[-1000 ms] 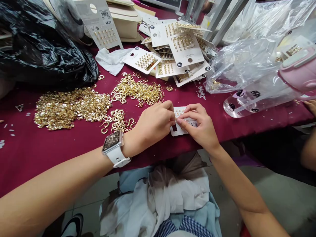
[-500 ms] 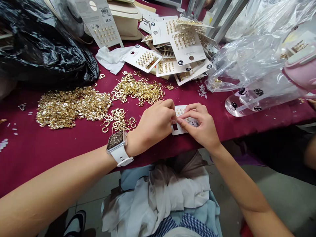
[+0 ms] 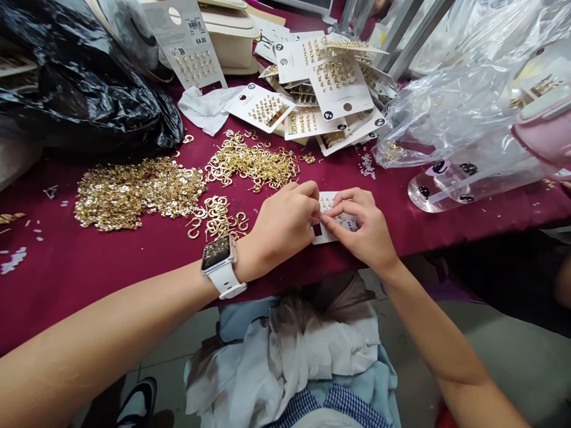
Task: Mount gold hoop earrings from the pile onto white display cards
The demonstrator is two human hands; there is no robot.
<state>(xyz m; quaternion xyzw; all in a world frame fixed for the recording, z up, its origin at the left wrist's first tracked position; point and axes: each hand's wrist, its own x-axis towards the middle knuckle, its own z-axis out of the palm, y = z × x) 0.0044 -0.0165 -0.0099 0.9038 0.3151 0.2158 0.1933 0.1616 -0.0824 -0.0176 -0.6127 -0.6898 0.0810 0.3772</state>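
Observation:
A small white earring card (image 3: 332,209) lies near the front edge of the table on a dark red cloth (image 3: 111,261). My left hand (image 3: 281,229), with a white watch on its wrist, pinches something tiny at the card's left side. My right hand (image 3: 361,229) rests on the card with its fingertips pinched against the left hand's. What the fingertips hold is too small to make out. Gold hoop earrings (image 3: 218,217) lie loose just left of my left hand.
Two bigger heaps of gold earrings (image 3: 134,193) (image 3: 252,163) lie further back. A stack of filled earring cards (image 3: 330,89) sits behind them. A black plastic bag (image 3: 80,89) is at the back left. Clear plastic bags (image 3: 450,113) and a pink container (image 3: 546,128) are at the right.
Both hands stay pinched over the card with only slight finger movement. The view has shifted a little to the left.

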